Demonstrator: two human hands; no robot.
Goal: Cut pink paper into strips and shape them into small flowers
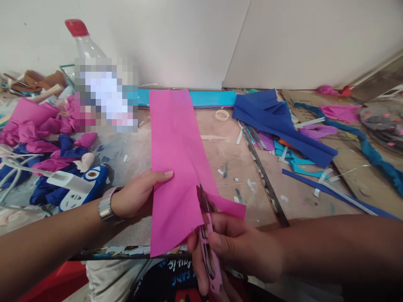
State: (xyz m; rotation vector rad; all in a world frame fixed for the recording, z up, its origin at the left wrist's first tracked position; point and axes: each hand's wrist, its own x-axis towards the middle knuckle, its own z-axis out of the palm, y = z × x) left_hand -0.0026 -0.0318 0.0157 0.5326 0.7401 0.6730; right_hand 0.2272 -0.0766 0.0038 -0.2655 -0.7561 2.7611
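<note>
A long sheet of thin pink material (173, 147), paper or cloth, stretches from the back of the table toward me. My left hand (138, 193) pinches its left edge, thumb on top and the other fingers hidden beneath. In my right hand (236, 243) are small pink-handled snips (206, 243), a kind of scissors, pointing away from me. Their blades sit in a cut running up from the near edge. To the right of the blades, a cut strip of the sheet folds outward over my right hand. The sheet's far end lies over a flat turquoise pack (214, 98).
Pink and blue bundles (53, 142), a blue-and-white power strip (83, 188) and cables crowd the left. A red-capped bottle (91, 46) stands behind. Dark blue folded material (280, 121) and scraps lie right, beside a cream ring (222, 115). A white wall rises behind.
</note>
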